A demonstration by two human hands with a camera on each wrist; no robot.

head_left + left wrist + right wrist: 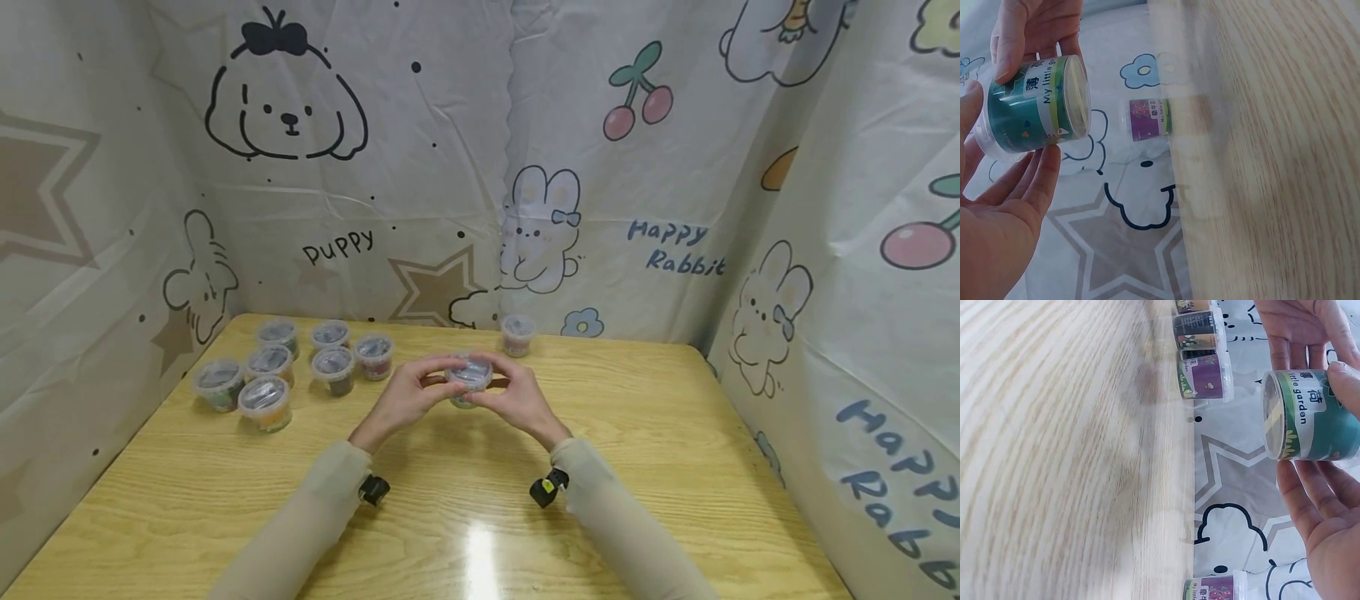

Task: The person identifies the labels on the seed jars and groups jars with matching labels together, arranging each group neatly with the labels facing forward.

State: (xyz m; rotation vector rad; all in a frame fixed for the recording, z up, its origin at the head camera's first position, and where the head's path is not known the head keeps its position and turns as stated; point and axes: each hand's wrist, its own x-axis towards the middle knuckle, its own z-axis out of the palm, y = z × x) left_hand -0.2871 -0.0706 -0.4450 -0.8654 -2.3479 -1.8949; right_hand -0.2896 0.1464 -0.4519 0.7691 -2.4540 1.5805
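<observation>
Both hands hold one clear plastic cup (469, 377) with a transparent lid, raised over the wooden table. Its teal label (1019, 112) reads "My little g..." in the left wrist view. My left hand (408, 390) grips the cup from the left, thumb on the near side and fingers around the far side. From the right, my right hand (521, 396) grips it the same way, with fingertips close to the lid rim. In the right wrist view the teal-labelled cup (1313, 419) shows a clear base, apart from the tabletop.
Several similar lidded cups stand at the table's back left, among them an orange one (266, 404) and a purple one (374, 357). Another purple-labelled cup (517, 335) stands alone at the back edge. Printed fabric (450, 167) hangs behind and along both sides of the table (637, 417).
</observation>
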